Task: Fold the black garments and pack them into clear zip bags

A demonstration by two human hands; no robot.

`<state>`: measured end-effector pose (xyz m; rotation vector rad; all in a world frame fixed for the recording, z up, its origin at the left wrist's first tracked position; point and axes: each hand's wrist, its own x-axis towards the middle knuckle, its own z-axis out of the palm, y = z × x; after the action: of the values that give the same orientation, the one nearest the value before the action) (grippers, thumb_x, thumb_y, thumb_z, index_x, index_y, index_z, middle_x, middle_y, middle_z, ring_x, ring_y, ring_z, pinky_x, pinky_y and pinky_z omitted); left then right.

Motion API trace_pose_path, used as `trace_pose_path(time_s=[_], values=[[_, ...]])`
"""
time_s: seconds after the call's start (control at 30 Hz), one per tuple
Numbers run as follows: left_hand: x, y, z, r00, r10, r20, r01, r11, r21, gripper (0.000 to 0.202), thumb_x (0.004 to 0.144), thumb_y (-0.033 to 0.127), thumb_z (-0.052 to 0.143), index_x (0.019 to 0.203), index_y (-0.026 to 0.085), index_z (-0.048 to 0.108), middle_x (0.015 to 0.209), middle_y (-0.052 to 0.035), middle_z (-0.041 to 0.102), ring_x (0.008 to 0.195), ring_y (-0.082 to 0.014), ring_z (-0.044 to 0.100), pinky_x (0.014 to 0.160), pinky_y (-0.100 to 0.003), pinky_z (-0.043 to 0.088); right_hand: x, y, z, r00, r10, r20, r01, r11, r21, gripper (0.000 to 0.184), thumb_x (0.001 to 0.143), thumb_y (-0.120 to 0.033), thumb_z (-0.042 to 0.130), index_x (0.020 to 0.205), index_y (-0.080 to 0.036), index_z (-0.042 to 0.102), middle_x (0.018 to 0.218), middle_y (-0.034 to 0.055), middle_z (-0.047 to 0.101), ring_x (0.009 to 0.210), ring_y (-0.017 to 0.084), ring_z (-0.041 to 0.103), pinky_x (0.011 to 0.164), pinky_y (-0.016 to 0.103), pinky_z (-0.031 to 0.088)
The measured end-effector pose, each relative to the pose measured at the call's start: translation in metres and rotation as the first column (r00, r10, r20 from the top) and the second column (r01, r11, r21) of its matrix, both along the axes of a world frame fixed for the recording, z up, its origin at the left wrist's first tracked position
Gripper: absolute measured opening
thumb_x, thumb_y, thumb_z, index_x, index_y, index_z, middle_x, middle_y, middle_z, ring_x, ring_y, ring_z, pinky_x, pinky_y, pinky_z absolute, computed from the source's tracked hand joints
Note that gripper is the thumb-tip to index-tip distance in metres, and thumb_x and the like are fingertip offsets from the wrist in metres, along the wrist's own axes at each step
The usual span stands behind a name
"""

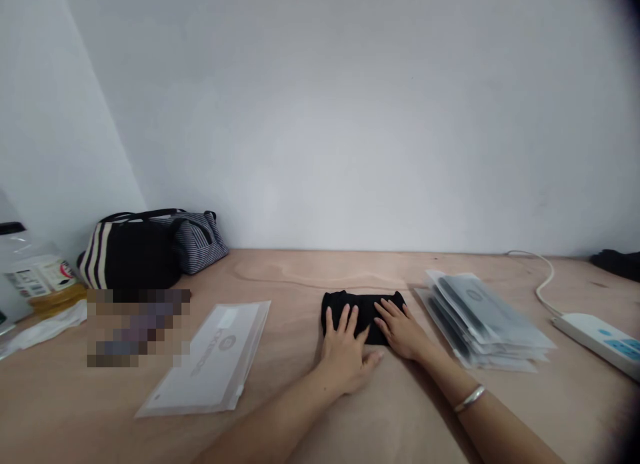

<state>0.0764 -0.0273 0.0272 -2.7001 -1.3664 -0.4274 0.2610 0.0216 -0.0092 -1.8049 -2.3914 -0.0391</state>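
A folded black garment (363, 315) lies on the plywood table (310, 272), in the middle of my view. My left hand (345, 353) presses flat on its near left part, fingers spread. My right hand (400, 329) lies on its right part, fingers apart and pointing left, with a metal bangle (470, 398) on that wrist. Neither hand grips the cloth. The garment's middle shows between my hands, and its near edge is partly hidden under them.
To the right lies a stack of plastic-sleeved packages (480, 324), with a white power strip (595, 341) and its cable beyond. A flat plastic sleeve (210, 361) lies left, next to a pixelated patch (137, 327). A striped bag (150, 247) stands against the wall.
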Motion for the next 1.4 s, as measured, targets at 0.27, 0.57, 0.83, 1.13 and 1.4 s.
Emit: trace_pose_path(time_s=[0.27, 0.57, 0.83, 1.13, 1.4], values=[[-0.08, -0.012, 0.024, 0.814, 0.546, -0.199, -0.552, 0.833, 0.032, 0.074, 0.079, 0.06, 0.026, 0.124, 0.004, 0.043, 0.1, -0.0211, 0.062, 0.109, -0.0404, 0.043, 0.096, -0.057, 0.005, -0.004, -0.002, 0.008, 1.0, -0.022, -0.009, 0.022, 1.0, -0.007, 0.051, 0.089, -0.04, 0.022, 0.132, -0.015, 0.032, 0.137, 0.0117, 0.031, 0.127, 0.023, 0.022, 0.101, 0.045, 0.015], [-0.072, 0.028, 0.008, 0.937, 0.344, -0.053, -0.348, 0.921, -0.174, 0.067, 0.085, 0.056, 0.02, 0.135, 0.013, 0.023, 0.14, -0.0161, 0.022, 0.128, -0.0342, 0.013, 0.1, -0.05, 0.009, -0.006, -0.003, 0.01, 0.999, -0.036, -0.009, 0.036, 0.999, -0.02, 0.05, 0.089, -0.038, 0.023, 0.132, -0.014, 0.032, 0.137, 0.0123, 0.031, 0.127, 0.022, 0.023, 0.101, 0.045, 0.016], [-0.089, 0.06, -0.013, 0.935, 0.346, -0.081, -0.353, 0.877, -0.327, 0.077, 0.079, 0.067, 0.018, 0.136, 0.016, 0.019, 0.142, -0.0165, 0.012, 0.129, -0.0317, 0.005, 0.1, -0.053, 0.008, -0.01, 0.011, 0.012, 0.999, -0.028, 0.022, 0.027, 0.999, 0.018, 0.046, 0.09, -0.036, 0.022, 0.129, -0.017, 0.037, 0.133, 0.0101, 0.038, 0.124, 0.02, 0.03, 0.098, 0.039, 0.022], [-0.103, 0.097, 0.006, 0.897, 0.436, 0.069, -0.411, 0.882, -0.233, 0.038, 0.09, 0.039, 0.035, 0.12, 0.018, 0.043, 0.122, -0.0117, 0.047, 0.112, -0.0242, 0.044, 0.092, -0.043, 0.034, -0.004, 0.033, 0.041, 0.992, -0.038, 0.121, 0.027, 0.995, 0.092, 0.048, 0.075, -0.003, 0.038, 0.119, -0.02, 0.047, 0.118, 0.0091, 0.052, 0.111, 0.02, 0.043, 0.094, 0.036, 0.021], [-0.114, 0.115, 0.002, 0.887, 0.446, 0.122, -0.413, 0.883, -0.222, 0.027, 0.086, 0.03, 0.049, 0.11, 0.016, 0.05, 0.11, -0.0066, 0.052, 0.091, -0.0186, 0.055, 0.076, -0.038, 0.047, -0.009, 0.046, 0.045, 0.976, -0.064, 0.21, 0.038, 0.991, 0.126, 0.033, 0.08, -0.005, 0.035, 0.104, -0.016, 0.055, 0.106, 0.0141, 0.055, 0.099, 0.023, 0.049, 0.083, 0.036, 0.028]])
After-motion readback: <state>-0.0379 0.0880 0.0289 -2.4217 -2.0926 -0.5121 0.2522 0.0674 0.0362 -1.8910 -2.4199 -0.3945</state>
